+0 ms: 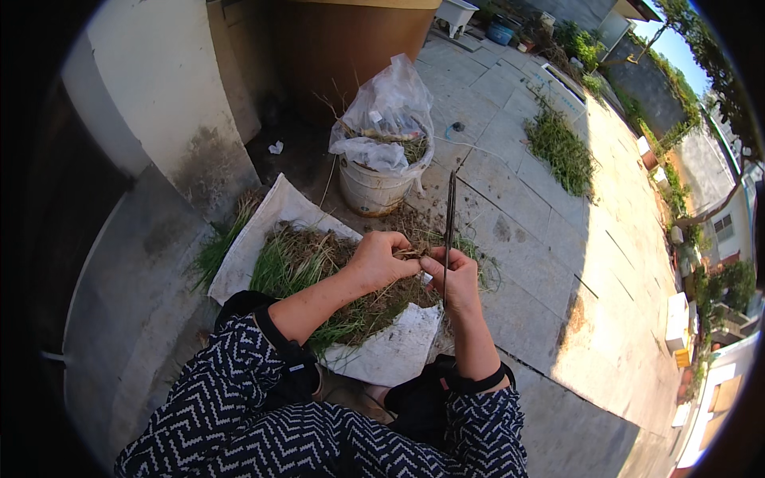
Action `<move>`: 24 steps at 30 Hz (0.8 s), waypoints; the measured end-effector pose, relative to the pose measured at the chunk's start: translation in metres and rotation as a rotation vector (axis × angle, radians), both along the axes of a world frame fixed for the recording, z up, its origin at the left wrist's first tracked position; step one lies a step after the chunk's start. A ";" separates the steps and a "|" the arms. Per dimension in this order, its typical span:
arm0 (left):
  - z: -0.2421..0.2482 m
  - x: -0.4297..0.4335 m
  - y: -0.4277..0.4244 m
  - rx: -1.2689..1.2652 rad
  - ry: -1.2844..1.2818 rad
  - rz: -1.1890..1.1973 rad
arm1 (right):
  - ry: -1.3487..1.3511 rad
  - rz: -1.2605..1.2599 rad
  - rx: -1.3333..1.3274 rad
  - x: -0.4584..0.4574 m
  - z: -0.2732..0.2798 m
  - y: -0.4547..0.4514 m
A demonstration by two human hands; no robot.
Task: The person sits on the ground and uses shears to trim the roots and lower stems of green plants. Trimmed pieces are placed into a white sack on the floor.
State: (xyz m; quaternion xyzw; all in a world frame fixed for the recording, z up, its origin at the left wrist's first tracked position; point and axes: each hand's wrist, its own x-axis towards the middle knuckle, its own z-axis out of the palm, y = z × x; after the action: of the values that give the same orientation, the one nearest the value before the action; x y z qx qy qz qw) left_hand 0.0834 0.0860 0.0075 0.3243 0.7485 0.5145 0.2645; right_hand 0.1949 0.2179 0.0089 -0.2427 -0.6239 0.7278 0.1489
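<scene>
Both hands meet over a white woven sack (388,352) spread on the ground. My left hand (379,257) pinches a small brown clump of dry stems or roots (413,253), and the fingertips of my right hand (459,279) touch its other side. A long, thin, dark metal tool (450,221) stands nearly upright in my right hand; seen edge-on, its exact kind cannot be told. Under my forearms, a pile of green grassy plants with soil-covered roots (299,251) lies on the sack. My left forearm hides part of the pile.
A white bucket (373,188) with a plastic bag (394,92) and plant scraps stands beyond the sack. Behind it is a large brown vat (358,54). More green plants (559,146) lie on the paving (514,233). A stained pillar (179,107) rises at left.
</scene>
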 end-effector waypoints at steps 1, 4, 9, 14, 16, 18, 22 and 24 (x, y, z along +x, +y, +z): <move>-0.001 -0.001 0.000 0.025 -0.004 -0.011 | -0.051 0.013 -0.023 0.000 0.000 0.000; -0.003 -0.004 0.001 0.130 -0.289 -0.107 | 0.012 0.055 -0.260 0.003 0.001 0.006; -0.001 0.003 0.003 0.140 -0.034 -0.098 | 0.062 -0.066 -0.340 0.004 -0.004 0.004; 0.000 0.009 0.005 0.021 0.366 -0.045 | 0.063 -0.171 -0.269 0.004 -0.008 -0.003; -0.003 0.010 0.006 0.067 0.364 -0.025 | 0.020 -0.175 -0.142 0.003 -0.010 -0.006; -0.007 0.009 0.007 0.082 0.356 -0.010 | 0.004 -0.179 -0.048 0.002 -0.012 -0.008; -0.010 0.007 0.007 -0.024 0.285 -0.074 | 0.050 -0.194 0.100 -0.001 -0.016 -0.008; -0.009 0.006 0.006 -0.075 0.249 -0.091 | 0.051 -0.230 0.123 -0.001 -0.017 -0.005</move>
State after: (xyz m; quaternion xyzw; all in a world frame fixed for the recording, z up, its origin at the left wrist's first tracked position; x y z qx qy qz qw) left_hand 0.0892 0.0922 -0.0013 0.4090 0.7786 0.4296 0.2045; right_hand 0.1941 0.2132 -0.0077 -0.2842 -0.6315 0.6722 0.2618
